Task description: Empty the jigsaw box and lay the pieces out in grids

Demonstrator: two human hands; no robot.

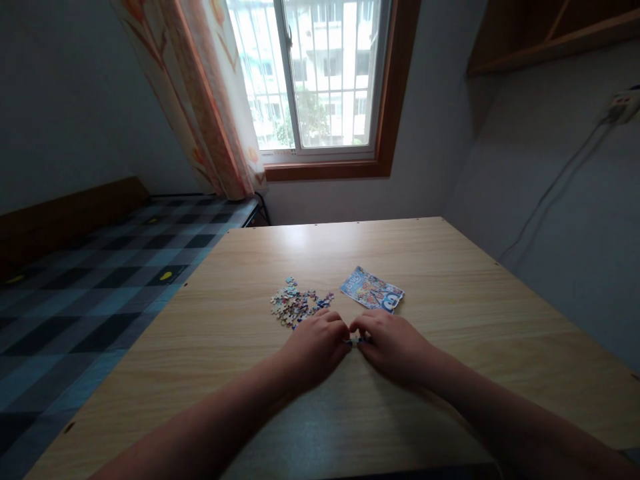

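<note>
My left hand [316,347] and my right hand [391,345] rest on the wooden table [450,320], fingertips meeting at the middle. Both are curled, pinching small blue puzzle pieces [354,341] between them; the pieces are mostly hidden by the fingers. Just beyond my left hand lies a loose heap of small colourful puzzle pieces [296,303]. A colourful printed picture card [372,291] lies flat beyond my right hand.
A bed with a blue and black checked cover [100,287] stands along the table's left edge. A window [320,73] with a patterned curtain [200,100] is behind the table. A wall with a cable [550,193] runs along the right.
</note>
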